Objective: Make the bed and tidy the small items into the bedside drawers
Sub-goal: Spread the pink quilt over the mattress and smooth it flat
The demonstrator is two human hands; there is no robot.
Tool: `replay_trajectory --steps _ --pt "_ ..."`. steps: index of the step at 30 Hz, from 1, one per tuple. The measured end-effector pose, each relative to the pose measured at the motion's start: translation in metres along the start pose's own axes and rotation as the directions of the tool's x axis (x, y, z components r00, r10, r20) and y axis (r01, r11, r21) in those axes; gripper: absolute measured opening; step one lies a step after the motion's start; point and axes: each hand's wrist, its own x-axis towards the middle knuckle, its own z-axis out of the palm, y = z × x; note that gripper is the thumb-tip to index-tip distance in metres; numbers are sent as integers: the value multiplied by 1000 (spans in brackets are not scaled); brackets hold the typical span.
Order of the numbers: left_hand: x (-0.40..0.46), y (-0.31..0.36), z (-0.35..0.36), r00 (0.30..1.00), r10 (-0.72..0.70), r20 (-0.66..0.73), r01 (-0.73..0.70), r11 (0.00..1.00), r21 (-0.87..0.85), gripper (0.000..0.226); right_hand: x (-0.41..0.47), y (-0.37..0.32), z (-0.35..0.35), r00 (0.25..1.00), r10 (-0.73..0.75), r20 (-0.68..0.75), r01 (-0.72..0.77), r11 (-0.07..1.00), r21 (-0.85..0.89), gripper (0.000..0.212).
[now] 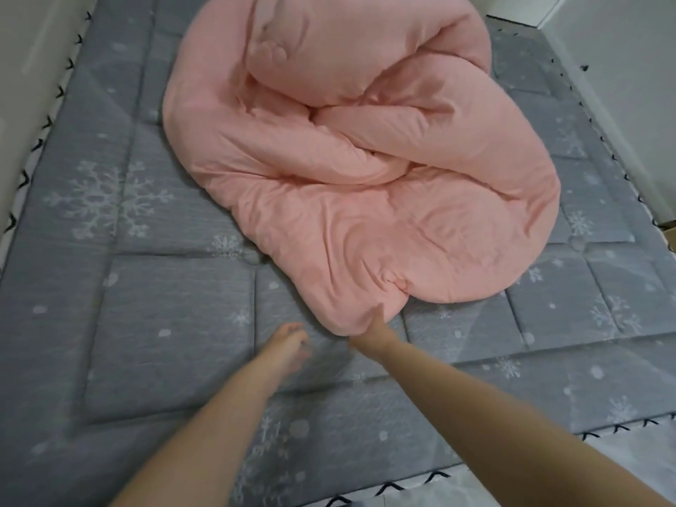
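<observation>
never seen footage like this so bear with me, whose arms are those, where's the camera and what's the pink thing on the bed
There is no machine here: a person wears one wide-angle camera on the head, looking down at their own two hands. The pink thing is a bunched-up quilt lying on a grey snowflake-patterned mattress pad. The right hand grips the quilt's near edge. The left hand hovers just beside it over the pad, fingers relaxed, holding nothing. No small items or drawers show in this picture.
</observation>
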Motion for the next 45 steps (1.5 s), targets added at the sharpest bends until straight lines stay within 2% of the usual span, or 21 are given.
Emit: replay_trajectory --steps 2,4,6,8,10,11,13,15,19,22,25,26,30,32,34,37,40,41,44,45 --pt "19 -9 4 1000 4 -8 -4 999 -52 30 27 5 -4 991 127 -37 -113 957 267 103" --pt "32 -17 9 1000 1 -18 -2 998 -59 34 44 13 -3 985 173 -20 -135 828 545 98" --pt "43 -22 16 1000 -16 -6 16 998 -64 39 61 23 4 983 184 -30 -108 697 709 77" --pt "49 -23 19 1000 -24 18 25 997 -75 42 68 29 12 981 195 2 -126 628 768 53" --pt "51 -23 18 998 -16 56 22 994 -108 44 69 29 19 983 178 -35 -96 674 732 35" --pt "52 -23 17 998 -9 70 18 991 -130 44 69 29 22 985 145 -96 -41 733 679 27" --pt "49 -22 15 997 2 71 11 983 -181 47 62 23 26 975 23 -221 95 858 505 15" --pt "45 -21 15 999 18 42 -7 971 -237 47 46 16 34 960 -116 -254 205 911 358 15" --pt "22 -10 15 998 49 29 -36 939 -343 49 -11 -3 34 934 -288 -214 346 877 333 30" --pt "-5 6 13 989 144 34 -123 928 -353 46 -49 -22 13 897 -395 -196 441 805 396 35" --pt "-35 28 7 972 234 6 -213 896 -390 69 -91 -48 -19 862 -498 -96 487 759 432 35" --pt "-45 36 3 966 257 -28 -247 887 -389 68 -103 -58 -28 846 -528 -73 503 744 441 35" --pt "-96 67 -16 892 396 -218 -440 870 -222 46 -145 -97 -54 781 -614 -119 587 654 477 37" --pt "-120 83 -29 821 464 -333 -514 855 -76 34 -157 -112 -55 790 -594 -153 580 641 502 37" --pt "-142 94 -47 762 506 -404 -531 845 57 42 -171 -119 -50 801 -585 -131 547 624 557 30" --pt "-163 103 -70 758 491 -429 -510 856 79 66 -193 -113 -38 745 -655 -131 615 596 517 15" --pt "-183 105 -85 758 460 -462 -490 870 62 57 -221 -93 -22 658 -724 -207 746 590 310 30" --pt "-187 107 -91 750 449 -485 -492 869 44 53 -230 -84 -13 639 -737 -222 767 588 257 41" --pt "-205 106 -113 768 355 -533 -469 878 -91 51 -255 -66 18 688 -708 -157 721 692 35 96" --pt "-207 105 -121 782 324 -533 -459 878 -139 52 -258 -66 29 711 -686 -154 686 725 -62 106"
